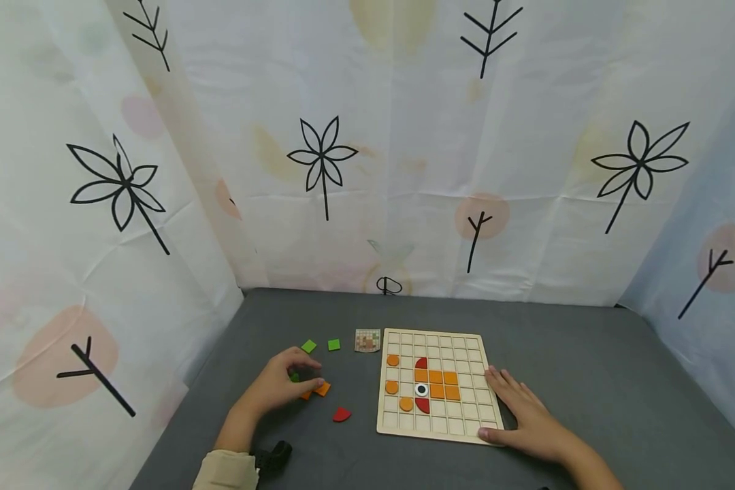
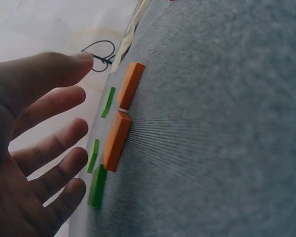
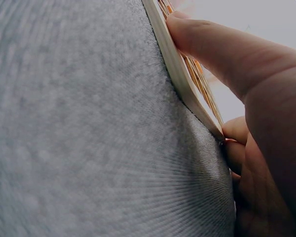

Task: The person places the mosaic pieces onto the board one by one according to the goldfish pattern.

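My left hand (image 1: 274, 382) hovers over the loose tiles left of the board, fingers apart and loosely curved, with nothing between them. Two orange square tiles (image 2: 131, 86) lie nearest its fingertips, and a green tile (image 2: 97, 186) sits beside them, partly covered in the head view. At the wooden grid board (image 1: 471, 412), my right hand (image 1: 529, 425) rests on the lower right, its thumb on the corner and its fingers along the right edge. On the grid are orange squares (image 1: 436, 376), orange discs (image 1: 406, 404), red quarter-circles (image 1: 422, 406) and an eye disc (image 1: 421, 390).
Two light green tiles (image 1: 333, 345) lie behind the left hand, near a small picture card (image 1: 367, 340) by the board's back left corner. A loose red quarter-circle (image 1: 341, 414) lies on the grey table (image 1: 563, 354). A patterned curtain (image 1: 416, 170) hangs behind.
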`<action>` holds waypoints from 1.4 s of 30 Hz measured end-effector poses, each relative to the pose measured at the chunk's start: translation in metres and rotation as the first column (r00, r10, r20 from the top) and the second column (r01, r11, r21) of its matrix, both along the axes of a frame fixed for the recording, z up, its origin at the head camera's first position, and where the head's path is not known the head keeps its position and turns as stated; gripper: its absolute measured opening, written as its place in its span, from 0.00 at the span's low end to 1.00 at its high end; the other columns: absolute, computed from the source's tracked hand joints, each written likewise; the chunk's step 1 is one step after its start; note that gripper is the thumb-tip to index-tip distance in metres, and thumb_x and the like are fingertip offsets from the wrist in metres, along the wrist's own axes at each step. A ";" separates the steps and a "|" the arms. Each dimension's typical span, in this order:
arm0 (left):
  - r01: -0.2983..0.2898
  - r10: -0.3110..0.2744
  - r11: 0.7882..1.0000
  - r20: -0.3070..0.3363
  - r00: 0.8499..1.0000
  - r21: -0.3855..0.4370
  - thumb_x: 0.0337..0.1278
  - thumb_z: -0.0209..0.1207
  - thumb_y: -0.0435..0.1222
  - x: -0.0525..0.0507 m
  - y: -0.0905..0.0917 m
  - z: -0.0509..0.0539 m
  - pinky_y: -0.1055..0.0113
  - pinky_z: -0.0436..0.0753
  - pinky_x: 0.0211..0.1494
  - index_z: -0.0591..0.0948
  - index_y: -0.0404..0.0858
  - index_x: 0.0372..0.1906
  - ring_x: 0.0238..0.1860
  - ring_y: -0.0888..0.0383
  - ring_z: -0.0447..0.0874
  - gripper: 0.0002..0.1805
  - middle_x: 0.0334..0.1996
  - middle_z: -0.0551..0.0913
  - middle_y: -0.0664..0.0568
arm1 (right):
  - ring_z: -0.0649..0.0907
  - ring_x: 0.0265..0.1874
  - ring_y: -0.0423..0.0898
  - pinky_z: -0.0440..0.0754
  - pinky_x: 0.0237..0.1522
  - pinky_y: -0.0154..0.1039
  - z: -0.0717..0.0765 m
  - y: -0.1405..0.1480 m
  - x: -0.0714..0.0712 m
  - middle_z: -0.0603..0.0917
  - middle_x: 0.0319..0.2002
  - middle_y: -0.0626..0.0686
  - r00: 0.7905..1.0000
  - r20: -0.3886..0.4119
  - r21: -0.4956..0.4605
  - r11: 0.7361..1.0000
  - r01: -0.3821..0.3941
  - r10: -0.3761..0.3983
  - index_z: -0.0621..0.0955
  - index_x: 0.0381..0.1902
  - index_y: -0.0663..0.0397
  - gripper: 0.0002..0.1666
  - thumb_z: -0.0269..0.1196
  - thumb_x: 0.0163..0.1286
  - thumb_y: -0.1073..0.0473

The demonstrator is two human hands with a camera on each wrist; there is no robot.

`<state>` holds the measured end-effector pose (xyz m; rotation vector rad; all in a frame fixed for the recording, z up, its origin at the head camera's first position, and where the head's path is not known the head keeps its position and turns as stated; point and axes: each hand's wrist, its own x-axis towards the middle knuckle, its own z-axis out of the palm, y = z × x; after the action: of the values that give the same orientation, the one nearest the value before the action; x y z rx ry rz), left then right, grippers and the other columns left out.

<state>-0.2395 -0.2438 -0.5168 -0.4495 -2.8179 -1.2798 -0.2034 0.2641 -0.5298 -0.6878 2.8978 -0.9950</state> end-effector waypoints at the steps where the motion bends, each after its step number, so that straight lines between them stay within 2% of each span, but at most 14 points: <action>1: 0.005 -0.005 1.000 0.009 1.000 -0.005 0.56 0.79 0.47 0.000 -0.001 -0.001 0.61 0.81 0.53 0.92 0.49 0.47 0.48 0.56 0.82 0.15 0.44 0.84 0.58 | 0.37 0.70 0.08 0.27 0.65 0.11 0.000 0.000 0.000 0.63 0.82 0.64 1.000 0.002 0.002 1.000 0.000 0.000 0.63 0.83 0.59 0.63 0.75 0.61 0.34; 5: 0.026 -0.025 0.999 0.045 0.999 -0.027 0.50 0.81 0.49 0.000 -0.001 -0.005 0.59 0.82 0.58 0.92 0.50 0.45 0.48 0.59 0.82 0.18 0.44 0.84 0.60 | 0.36 0.69 0.07 0.27 0.65 0.11 -0.001 0.001 0.001 0.63 0.82 0.64 1.000 0.005 0.004 1.000 0.000 0.000 0.63 0.83 0.60 0.64 0.75 0.61 0.33; 8: 0.028 -0.025 0.999 0.072 0.997 -0.032 0.47 0.83 0.50 0.000 -0.001 -0.005 0.60 0.82 0.57 0.92 0.51 0.45 0.48 0.59 0.81 0.19 0.45 0.84 0.60 | 0.35 0.69 0.07 0.27 0.65 0.11 -0.001 0.001 0.001 0.63 0.82 0.64 1.000 -0.009 0.006 1.000 -0.004 0.004 0.63 0.83 0.60 0.63 0.75 0.62 0.34; 12: 0.030 -0.027 0.999 0.089 0.996 -0.027 0.46 0.83 0.47 -0.001 0.000 -0.005 0.61 0.81 0.54 0.92 0.49 0.45 0.49 0.56 0.80 0.20 0.46 0.84 0.58 | 0.35 0.68 0.06 0.27 0.65 0.11 0.000 0.002 0.000 0.63 0.82 0.65 1.000 -0.010 0.009 1.000 -0.005 0.005 0.63 0.83 0.60 0.63 0.75 0.61 0.34; 19: 0.017 -0.014 1.000 0.104 0.994 -0.025 0.47 0.83 0.44 -0.002 0.002 -0.006 0.61 0.81 0.55 0.93 0.50 0.43 0.50 0.56 0.78 0.16 0.46 0.83 0.58 | 0.34 0.68 0.05 0.26 0.64 0.10 0.000 0.002 0.001 0.62 0.82 0.65 1.000 0.021 0.002 1.000 -0.002 0.002 0.62 0.83 0.60 0.64 0.75 0.62 0.33; 32: 0.011 -0.010 1.000 0.076 0.997 -0.019 0.47 0.83 0.45 -0.003 0.003 -0.009 0.57 0.81 0.56 0.93 0.53 0.36 0.49 0.57 0.78 0.11 0.43 0.83 0.60 | 0.35 0.68 0.06 0.26 0.64 0.11 0.000 0.003 0.001 0.62 0.83 0.64 1.000 0.023 0.003 1.000 0.002 -0.002 0.62 0.84 0.59 0.63 0.75 0.62 0.33; 39: -0.004 0.004 0.999 0.005 1.000 0.032 0.47 0.83 0.47 -0.004 0.011 -0.001 0.60 0.84 0.53 0.92 0.53 0.35 0.46 0.58 0.82 0.11 0.42 0.83 0.59 | 0.35 0.68 0.06 0.26 0.64 0.11 0.001 0.001 0.000 0.62 0.83 0.64 1.000 0.016 0.007 1.000 0.002 -0.002 0.62 0.84 0.59 0.64 0.75 0.62 0.33; 42: 0.014 -0.013 1.000 -0.035 0.999 0.025 0.48 0.82 0.48 -0.005 0.020 0.005 0.58 0.84 0.53 0.92 0.53 0.36 0.46 0.60 0.82 0.11 0.42 0.83 0.61 | 0.35 0.68 0.06 0.26 0.65 0.11 0.001 0.000 0.000 0.62 0.83 0.64 1.000 0.015 0.005 1.000 -0.003 0.003 0.62 0.84 0.59 0.64 0.75 0.62 0.33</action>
<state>-0.2441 -0.2242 -0.5116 -0.4861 -2.7720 -1.2950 -0.2030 0.2644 -0.5289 -0.6810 2.8843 -0.9885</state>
